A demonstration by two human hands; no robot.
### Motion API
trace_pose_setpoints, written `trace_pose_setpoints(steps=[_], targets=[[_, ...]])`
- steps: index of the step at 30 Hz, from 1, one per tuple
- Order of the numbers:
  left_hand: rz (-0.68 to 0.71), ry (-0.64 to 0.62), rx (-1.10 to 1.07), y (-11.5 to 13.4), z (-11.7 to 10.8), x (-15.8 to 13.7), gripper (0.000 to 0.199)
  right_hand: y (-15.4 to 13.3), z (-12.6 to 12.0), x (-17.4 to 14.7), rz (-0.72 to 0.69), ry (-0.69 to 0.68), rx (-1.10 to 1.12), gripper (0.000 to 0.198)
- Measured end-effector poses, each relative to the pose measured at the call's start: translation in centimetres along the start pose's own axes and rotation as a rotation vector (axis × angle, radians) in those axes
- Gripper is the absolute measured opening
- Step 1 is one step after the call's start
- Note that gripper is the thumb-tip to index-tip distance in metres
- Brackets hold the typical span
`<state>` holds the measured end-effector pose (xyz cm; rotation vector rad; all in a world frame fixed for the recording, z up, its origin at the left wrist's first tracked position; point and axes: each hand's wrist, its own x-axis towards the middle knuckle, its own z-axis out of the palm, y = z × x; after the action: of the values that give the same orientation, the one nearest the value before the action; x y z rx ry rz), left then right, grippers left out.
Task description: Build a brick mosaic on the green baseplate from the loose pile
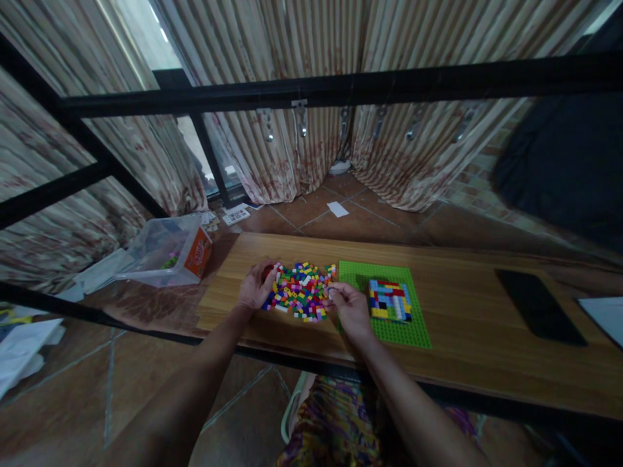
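A heap of several small coloured bricks (pixel 299 290) lies on the wooden table (pixel 462 324). My left hand (pixel 254 285) rests at the heap's left edge, fingers curled over some bricks. At the heap's right edge, my right hand (pixel 346 306) pinches a small pale brick between thumb and finger. Just right of it lies a green baseplate (pixel 406 327) carrying a block of coloured bricks (pixel 388 299) built in rows.
A black phone (pixel 539 305) lies on the table at the right, with a white sheet (pixel 606 314) beyond it. A clear plastic box (pixel 165 251) with an orange label sits left of the table. Black frame bars (pixel 341 87) cross overhead; curtains hang behind.
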<state>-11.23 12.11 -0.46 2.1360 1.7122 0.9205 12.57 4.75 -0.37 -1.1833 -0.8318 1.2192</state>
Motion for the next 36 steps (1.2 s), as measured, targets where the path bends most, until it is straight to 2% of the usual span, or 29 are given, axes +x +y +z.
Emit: trace_pose_setpoints(steps=[11,20,26,31,36], targets=[[0.007,-0.005,-0.002,-0.3,0.1,0.0,0.039,0.2,0.3,0.6,0.062,0.006,-0.118,0.032],[0.014,-0.001,0.004,-0.4,0.1,0.0,0.040,0.1,0.0,0.7,0.028,0.051,-0.031,0.035],[0.007,0.000,0.006,-0.4,0.1,0.1,0.040,-2.2,-0.7,-1.4,-0.008,-0.016,0.132,0.035],[-0.025,-0.008,0.010,-0.3,0.0,0.2,0.042,-4.3,-2.2,-4.0,0.021,-0.044,0.230,0.034],[-0.025,-0.031,0.005,-0.3,0.0,0.4,0.045,-4.9,-6.3,-6.0,0.032,0.130,0.135,0.034]])
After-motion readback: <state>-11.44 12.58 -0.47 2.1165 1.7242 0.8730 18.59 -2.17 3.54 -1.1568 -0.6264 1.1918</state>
